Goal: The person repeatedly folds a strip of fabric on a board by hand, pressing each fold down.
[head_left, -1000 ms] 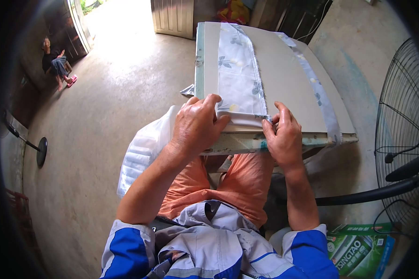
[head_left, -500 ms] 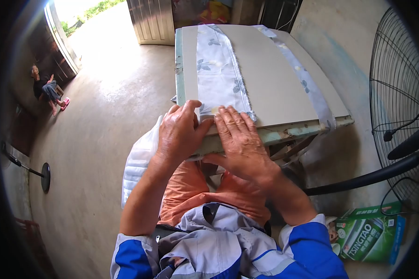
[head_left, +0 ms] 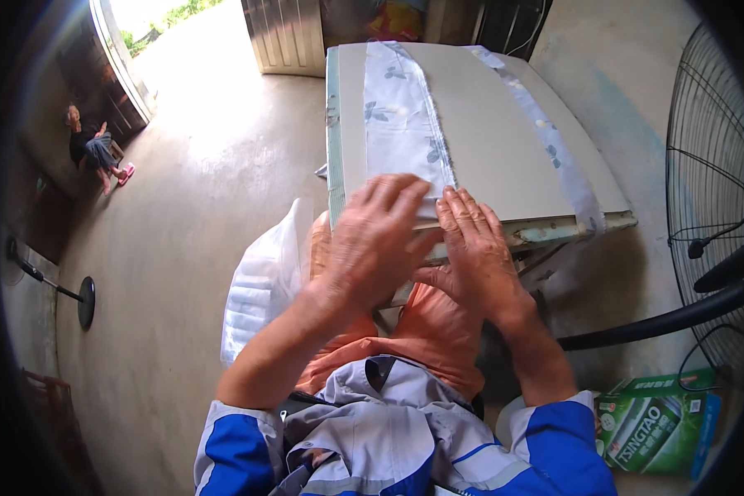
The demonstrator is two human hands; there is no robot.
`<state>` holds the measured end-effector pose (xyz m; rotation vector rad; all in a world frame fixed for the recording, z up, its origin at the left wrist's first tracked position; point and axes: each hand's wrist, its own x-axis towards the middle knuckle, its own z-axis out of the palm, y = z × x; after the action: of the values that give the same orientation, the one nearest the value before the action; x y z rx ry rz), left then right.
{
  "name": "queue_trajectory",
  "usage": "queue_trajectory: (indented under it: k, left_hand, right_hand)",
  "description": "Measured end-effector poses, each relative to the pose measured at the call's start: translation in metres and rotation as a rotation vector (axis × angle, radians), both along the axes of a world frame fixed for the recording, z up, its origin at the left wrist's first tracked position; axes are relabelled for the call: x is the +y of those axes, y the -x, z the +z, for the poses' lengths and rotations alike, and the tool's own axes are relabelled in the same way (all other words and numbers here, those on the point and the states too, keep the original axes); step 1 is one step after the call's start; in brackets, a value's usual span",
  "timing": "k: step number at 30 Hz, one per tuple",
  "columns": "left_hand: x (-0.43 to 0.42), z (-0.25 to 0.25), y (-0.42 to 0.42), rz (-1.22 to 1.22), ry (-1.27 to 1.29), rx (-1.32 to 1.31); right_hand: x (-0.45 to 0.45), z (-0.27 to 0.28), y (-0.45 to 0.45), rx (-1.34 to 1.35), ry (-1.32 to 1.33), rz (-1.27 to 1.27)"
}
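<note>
Floral cloth strips (head_left: 401, 124), two in all, lie on one counter (head_left: 496, 140), the wider strip (head_left: 397, 95) on the left and the narrower strip (head_left: 546, 136) on the right. At the wider strip's near end, one right hand (head_left: 478, 244) is flat, fingers extended together; one left hand (head_left: 380, 236) is blurred, and whether it pinches cloth cannot be told.

The tabletop (head_left: 492, 149) is being viewed closely, from above its near side, by one head-worn camera aimed forward and down; floor (head_left: 174, 240) left of the tabletop and a fan (head_left: 717, 207) right of it are being included.
</note>
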<state>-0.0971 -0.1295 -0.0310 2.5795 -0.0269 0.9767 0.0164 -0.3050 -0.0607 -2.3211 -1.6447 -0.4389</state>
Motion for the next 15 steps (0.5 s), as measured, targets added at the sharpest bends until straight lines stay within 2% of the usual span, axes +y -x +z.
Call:
queue_trajectory:
  k: [2, 5, 10, 15]
  left_hand:
    - [-0.02, -0.01, -0.008, -0.145, 0.019, 0.082]
    - [-0.029, -0.027, -0.015, -0.134, 0.026, 0.134]
    - [-0.01, -0.027, 0.005, 0.006, -0.12, 0.264]
    - [0.007, -0.025, 0.019, 0.086, -0.154, 0.258]
  right_hand:
    - [-0.001, -0.001, -0.004, -0.029, 0.006, 0.01]
    - [0.0, -0.009, -0.009, -0.023, -0.063, 0.034]
    - [0.001, -0.003, -0.004, -0.089, -0.025, 0.004]
    - [0.001, -0.002, -0.002, -0.057, -0.012, -0.01]
